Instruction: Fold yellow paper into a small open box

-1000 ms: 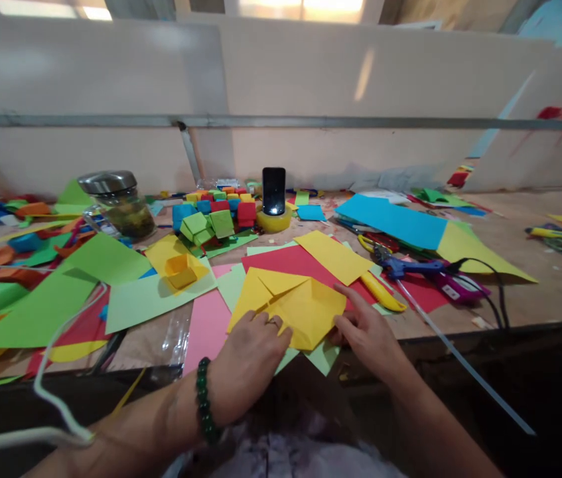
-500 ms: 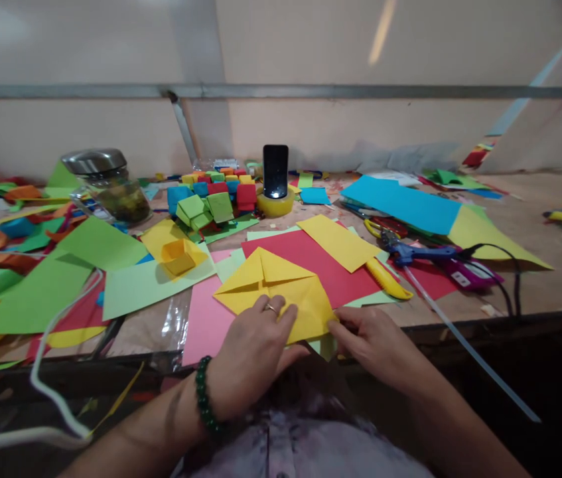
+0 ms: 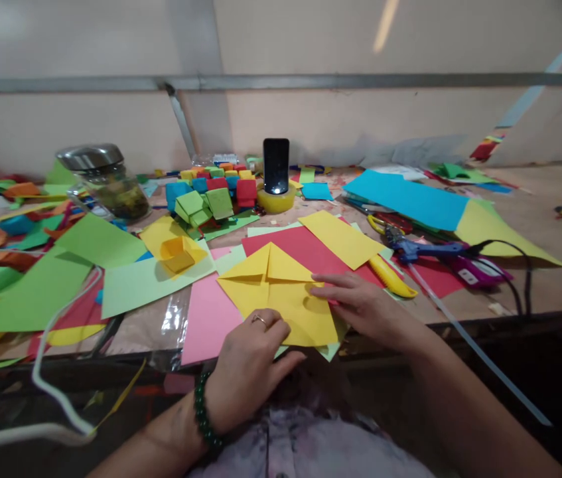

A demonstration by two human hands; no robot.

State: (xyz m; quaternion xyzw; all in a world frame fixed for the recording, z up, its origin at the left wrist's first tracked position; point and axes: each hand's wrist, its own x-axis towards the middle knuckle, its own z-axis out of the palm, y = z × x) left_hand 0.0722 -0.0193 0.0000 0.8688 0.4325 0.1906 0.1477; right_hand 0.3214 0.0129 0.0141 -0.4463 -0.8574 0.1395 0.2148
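A sheet of yellow paper (image 3: 285,305) lies in front of me, its two top corners folded in to a point. My left hand (image 3: 255,358) presses its lower left edge with bent fingers, the thumb stretched out below the edge. My right hand (image 3: 360,302) is open, its fingers extended over the paper's right side just below the folded flap. Beneath lie a red sheet (image 3: 281,240), a pink sheet (image 3: 206,325) and pale green paper. A smaller yellow sheet (image 3: 340,236) rests on the red one, near a yellow cutter (image 3: 393,277).
Folded paper cubes (image 3: 218,202) and a phone (image 3: 276,166) on a tape roll (image 3: 275,200) stand at the back. A lidded glass jar (image 3: 121,192) is left, above scattered paper and a white cable (image 3: 44,365). A blue glue gun (image 3: 424,251) lies right, beside a blue sheet (image 3: 405,198).
My right hand has left the paper's lower right corner and moved up over its right side, fingers now extended. My left hand has slid slightly down and left.
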